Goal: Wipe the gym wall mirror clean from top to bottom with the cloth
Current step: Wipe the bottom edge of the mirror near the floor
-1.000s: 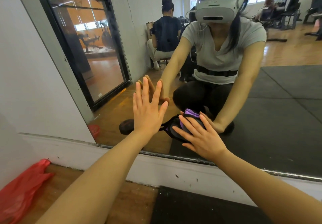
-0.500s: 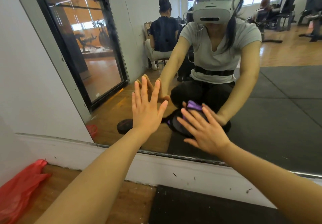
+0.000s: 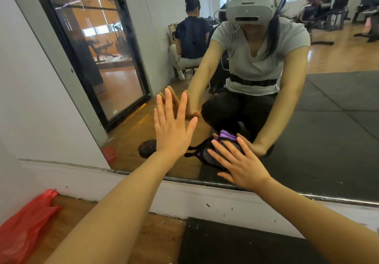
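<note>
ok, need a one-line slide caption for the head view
Crouched at the wall mirror, right hand presses a purple-and-dark cloth low on the glass; left hand braces flat beside it.

No legible text, labels, brands or numbers. A small sticker [image 3: 115, 111] on the reflected glass door is too small to read.

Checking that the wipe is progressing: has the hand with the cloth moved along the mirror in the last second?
Yes. The right hand and cloth slid slightly rightward along the mirror's bottom edge.
</note>
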